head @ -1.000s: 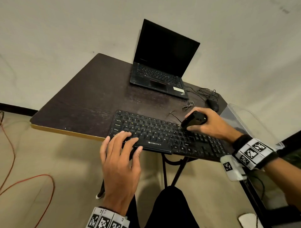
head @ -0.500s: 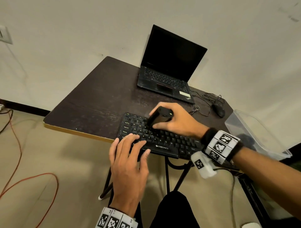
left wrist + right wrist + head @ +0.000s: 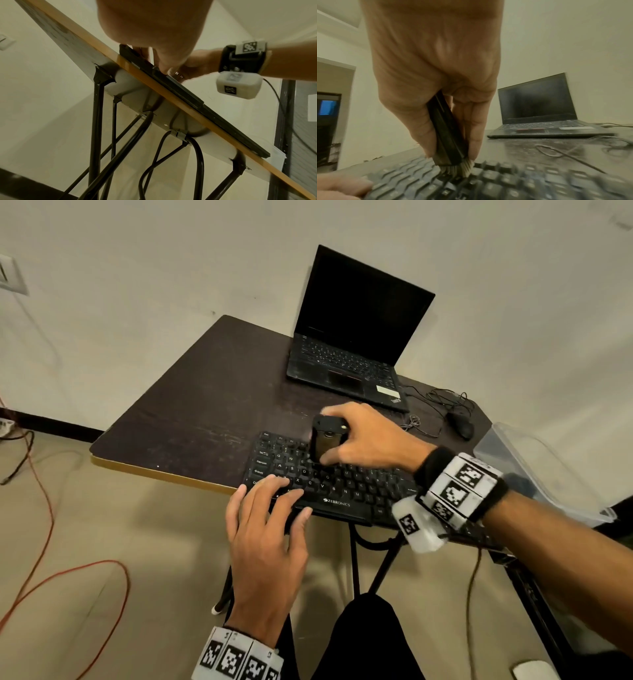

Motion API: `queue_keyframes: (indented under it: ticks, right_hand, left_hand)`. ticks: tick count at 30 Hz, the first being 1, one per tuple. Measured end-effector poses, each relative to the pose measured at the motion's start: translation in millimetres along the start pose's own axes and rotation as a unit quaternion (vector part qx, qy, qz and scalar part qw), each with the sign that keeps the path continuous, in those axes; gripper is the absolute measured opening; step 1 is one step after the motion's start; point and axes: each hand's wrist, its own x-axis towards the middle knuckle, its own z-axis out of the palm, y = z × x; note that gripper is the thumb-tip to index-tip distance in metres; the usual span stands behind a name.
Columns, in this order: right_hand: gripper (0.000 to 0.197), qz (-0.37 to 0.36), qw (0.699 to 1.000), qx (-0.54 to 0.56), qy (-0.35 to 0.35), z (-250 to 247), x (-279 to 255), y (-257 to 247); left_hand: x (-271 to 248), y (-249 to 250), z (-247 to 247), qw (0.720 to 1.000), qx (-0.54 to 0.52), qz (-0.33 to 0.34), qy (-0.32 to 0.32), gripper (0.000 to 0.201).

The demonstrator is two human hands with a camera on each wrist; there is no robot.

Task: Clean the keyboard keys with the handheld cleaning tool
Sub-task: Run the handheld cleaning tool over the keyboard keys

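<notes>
Black brush point(image 3: 327, 440) gripped in right hand point(image 3: 370, 440), bristles on keyboard point(image 3: 342, 481).

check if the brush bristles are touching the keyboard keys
Touching. The right wrist view shows the bristles of the cleaning tool splayed against the keyboard keys, with no gap beneath them.

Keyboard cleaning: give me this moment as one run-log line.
right hand: grips cleaning tool | bristles: on upper-left keys of keyboard | left hand: fingers flat on keyboard's near-left edge | state: brushing
</notes>
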Motion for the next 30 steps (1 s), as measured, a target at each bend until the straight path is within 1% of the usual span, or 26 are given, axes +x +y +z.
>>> queue_keyframes:
  ticks: [3,7,10,13,16,18,20,22,25,27,28,30]
  right_hand:
    - [0.031,0.043,0.999,0.016,0.004,-14.9,-36.8,42.8]
    - [0.031,0.091,0.995,0.037,0.028,-29.7,-82.7,92.4]
    - [0.035,0.104,0.992,0.059,0.038,-36.3,-105.7,120.0]
    - [0.036,0.102,0.990,0.086,0.054,-36.1,-115.1,131.1]
    - [0.035,0.076,0.988,0.118,0.057,-29.5,-106.2,114.5]
    - [0.034,0.043,0.989,0.130,0.056,-21.7,-89.0,93.1]
    - [0.034,0.002,0.989,0.142,0.042,-10.1,-64.7,63.7]
    - [0.032,-0.035,0.991,0.128,0.030,4.0,-34.8,31.5]
    - [0.027,-0.053,0.992,0.107,0.037,23.6,7.4,-13.5]
    - [0.023,-0.072,0.991,0.106,0.040,35.3,26.5,-38.6]
    - [0.023,-0.081,0.991,0.097,0.039,39.9,32.7,-48.3]
    - [0.032,-0.084,0.993,0.073,0.034,43.3,39.4,-60.8]
  left_hand:
    - [-0.6,-0.4,0.8,1.000,0.003,0.003,0.001,0.023]
    - [-1.0,-1.2,1.4,1.000,0.012,0.010,-0.002,0.024]
    - [-1.1,-1.9,1.0,1.000,0.012,0.012,-0.004,0.025]
    - [-1.2,-2.3,2.1,1.000,0.009,0.011,-0.002,0.024]
    - [-0.9,-1.9,4.7,1.000,0.004,0.007,0.006,0.023]
    - [-0.7,-1.9,5.5,1.000,0.000,0.002,0.012,0.023]
    - [-0.7,-2.1,5.3,1.000,-0.004,-0.002,0.016,0.022]
    - [-0.1,-2.1,3.9,1.000,-0.004,-0.001,0.017,0.021]
    - [0.2,-1.6,2.2,1.000,-0.002,0.001,0.013,0.021]
    - [-0.1,-1.4,1.5,1.000,-0.002,0.001,0.010,0.021]
    - [-0.1,-1.5,1.5,1.000,-0.002,0.001,0.009,0.021]
    - [0.2,-1.9,1.2,1.000,-0.002,0.001,0.007,0.021]
